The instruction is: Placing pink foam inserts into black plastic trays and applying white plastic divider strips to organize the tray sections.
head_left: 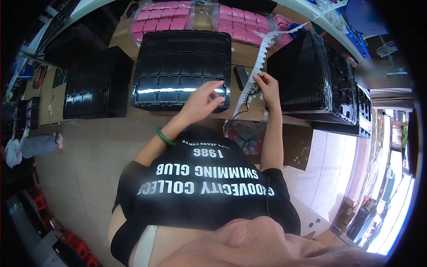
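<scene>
My left hand [203, 101] hovers over the front right corner of a stack of black plastic trays [182, 62], its fingers apart and nothing in them. I cannot tell whether its fingertips touch the tray. My right hand [267, 89] pinches the edge of a long white strip [263, 51] with a notched side, which curves from the table's far side down to the front edge. A thin black cord [235, 127] runs from beside the right fingers down toward my shirt; what it joins there is too small to make out. A green bangle [165, 137] circles my left wrist.
To the right rises a tall stack of black trays [302, 75]; another black stack [95, 84] stands left. Pink trays in clear wrap [242, 22] lie at the back. A small black block [240, 76] sits beside the strip. Another person [33, 147] is at far left.
</scene>
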